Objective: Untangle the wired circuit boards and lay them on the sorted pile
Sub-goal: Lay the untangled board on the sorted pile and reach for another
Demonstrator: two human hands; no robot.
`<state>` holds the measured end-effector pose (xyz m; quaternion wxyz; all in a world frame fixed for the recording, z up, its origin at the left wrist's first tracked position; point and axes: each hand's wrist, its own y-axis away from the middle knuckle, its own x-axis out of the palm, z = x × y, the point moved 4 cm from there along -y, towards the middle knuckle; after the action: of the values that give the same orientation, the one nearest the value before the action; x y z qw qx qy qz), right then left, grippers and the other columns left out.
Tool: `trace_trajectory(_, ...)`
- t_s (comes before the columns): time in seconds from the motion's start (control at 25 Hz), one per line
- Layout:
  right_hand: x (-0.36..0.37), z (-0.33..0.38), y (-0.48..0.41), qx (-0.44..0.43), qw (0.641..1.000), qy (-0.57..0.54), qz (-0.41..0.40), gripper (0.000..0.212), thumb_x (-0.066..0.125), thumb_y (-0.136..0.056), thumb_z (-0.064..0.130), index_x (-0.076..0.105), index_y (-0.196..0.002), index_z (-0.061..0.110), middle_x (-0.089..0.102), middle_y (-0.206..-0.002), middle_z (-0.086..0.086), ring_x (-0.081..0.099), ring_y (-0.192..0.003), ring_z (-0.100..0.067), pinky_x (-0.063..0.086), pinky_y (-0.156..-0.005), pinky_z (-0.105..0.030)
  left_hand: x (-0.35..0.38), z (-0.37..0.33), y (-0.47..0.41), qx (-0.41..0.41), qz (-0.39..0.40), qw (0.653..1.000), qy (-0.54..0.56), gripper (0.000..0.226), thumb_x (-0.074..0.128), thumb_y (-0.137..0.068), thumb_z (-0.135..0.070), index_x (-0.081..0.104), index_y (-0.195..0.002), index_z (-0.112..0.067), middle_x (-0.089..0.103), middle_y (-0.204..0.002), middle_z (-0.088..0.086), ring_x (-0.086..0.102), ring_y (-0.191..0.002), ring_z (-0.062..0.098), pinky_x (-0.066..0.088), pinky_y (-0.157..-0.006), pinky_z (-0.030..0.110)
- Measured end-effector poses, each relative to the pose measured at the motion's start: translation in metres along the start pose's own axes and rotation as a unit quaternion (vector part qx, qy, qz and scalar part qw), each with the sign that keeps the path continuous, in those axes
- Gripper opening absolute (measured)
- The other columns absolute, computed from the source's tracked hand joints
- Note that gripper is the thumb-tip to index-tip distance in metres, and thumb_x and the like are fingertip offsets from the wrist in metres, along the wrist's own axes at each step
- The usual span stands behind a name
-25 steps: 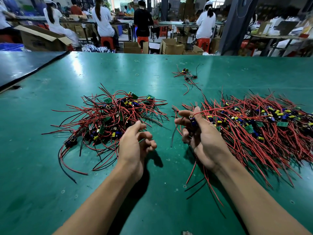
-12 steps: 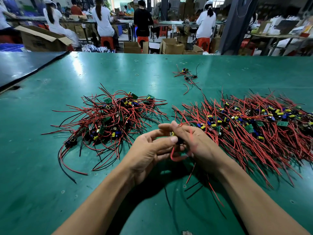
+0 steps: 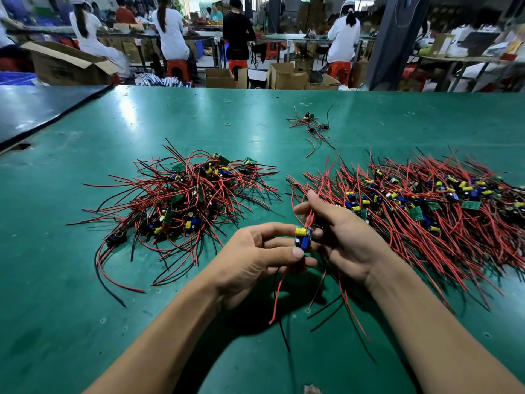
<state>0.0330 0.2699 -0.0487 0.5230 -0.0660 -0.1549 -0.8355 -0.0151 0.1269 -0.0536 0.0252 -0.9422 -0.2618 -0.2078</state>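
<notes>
A small circuit board [image 3: 303, 239] with a yellow and a blue capacitor sits between my two hands at the table's middle front. My left hand [image 3: 255, 257] pinches it between thumb and fingers. My right hand [image 3: 343, 234] grips its red wires just above the board; more red and black leads hang down below. A loose tangled pile of wired boards [image 3: 184, 200] lies to the left. A larger pile with its wires fanned in one direction [image 3: 426, 211] lies to the right, behind my right hand.
The green table [image 3: 85, 294] stretches wide around both piles. A few stray wired boards [image 3: 311, 123] lie farther back. A dark table [image 3: 34, 109] adjoins at the left. Several seated people and cardboard boxes [image 3: 287, 76] are beyond the far edge.
My right hand brought one board from the right pile toward the middle. My left hand came over from beside the left pile and took hold of the board; its wires now hang free.
</notes>
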Motion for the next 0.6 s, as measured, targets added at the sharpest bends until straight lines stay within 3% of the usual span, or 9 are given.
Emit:
trace_trajectory(0.12,0.002,-0.001,0.002,-0.005,1.000,0.002,0.019,0.034,0.071,-0.076,0.052,0.077,-0.073,0.018,0.041,-0.053,0.004,0.039,-0.040,-0.007,0.038,-0.038,-0.020,0.002,-0.001,0.000,-0.008,0.017,1.000,-0.001,0.034,0.071,-0.075,0.008,0.068,-0.107,-0.003,0.071,-0.110,0.021,0.072,-0.092,0.033,0.057,-0.084,0.035)
trace_trajectory(0.2,0.006,-0.002,0.003,-0.009,0.999,0.009,0.036,0.035,0.073,-0.074,0.054,0.076,-0.074,0.018,0.043,-0.052,0.001,0.039,-0.038,-0.009,0.036,-0.037,-0.018,0.004,-0.001,-0.001,-0.018,0.010,1.000,0.004,0.039,0.072,-0.078,-0.004,0.061,-0.115,0.003,0.071,-0.111,0.021,0.071,-0.096,0.033,0.056,-0.087,0.038)
trace_trajectory(0.32,0.012,-0.005,0.004,-0.021,0.998,0.033,0.052,0.037,0.073,-0.074,0.055,0.073,-0.072,0.018,0.052,-0.057,-0.003,0.045,-0.038,-0.010,0.037,-0.036,-0.018,0.003,0.001,-0.003,-0.035,-0.053,0.998,0.020,0.022,0.071,-0.077,-0.018,0.071,-0.094,-0.004,0.073,-0.093,0.021,0.074,-0.077,0.030,0.059,-0.076,0.038)
trace_trajectory(0.44,0.018,-0.007,0.006,-0.029,0.997,0.041,0.057,0.038,0.073,-0.074,0.055,0.072,-0.071,0.017,0.055,-0.057,-0.004,0.046,-0.037,-0.011,0.039,-0.036,-0.018,0.002,0.004,-0.002,-0.056,-0.079,0.995,0.014,0.003,0.072,-0.075,-0.012,0.075,-0.074,-0.012,0.072,-0.080,0.020,0.072,-0.067,0.029,0.061,-0.062,0.035)
trace_trajectory(0.6,0.016,-0.005,0.006,-0.032,0.998,0.042,0.035,0.036,0.075,-0.072,0.053,0.072,-0.070,0.017,0.047,-0.052,-0.001,0.041,-0.040,-0.012,0.039,-0.040,-0.020,-0.003,0.004,-0.002,-0.061,-0.091,0.994,-0.006,0.013,0.070,-0.081,-0.006,0.076,-0.072,-0.013,0.072,-0.080,0.017,0.071,-0.066,0.026,0.059,-0.057,0.033)
